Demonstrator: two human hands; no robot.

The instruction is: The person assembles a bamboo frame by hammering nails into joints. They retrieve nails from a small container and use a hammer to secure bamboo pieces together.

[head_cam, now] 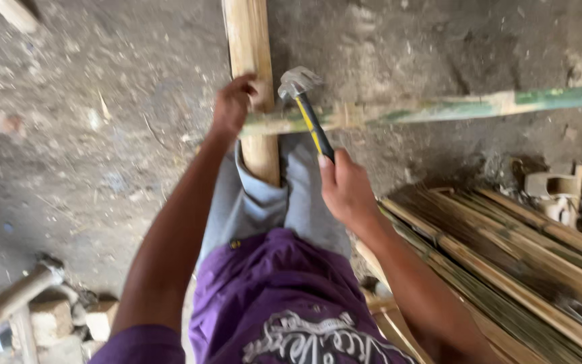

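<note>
Dirt floor | left hand clamped on green bamboo strip across upright bamboo pole | right hand clamped on hammer

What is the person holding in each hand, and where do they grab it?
The right hand grips a hammer low on its yellow-and-black handle. The left hand holds the greenish bamboo strip near its end, against the upright bamboo pole.

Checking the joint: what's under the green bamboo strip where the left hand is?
The thick bamboo pole crosses under the green bamboo strip. The left hand covers the contact point; any nail is hidden.
</note>
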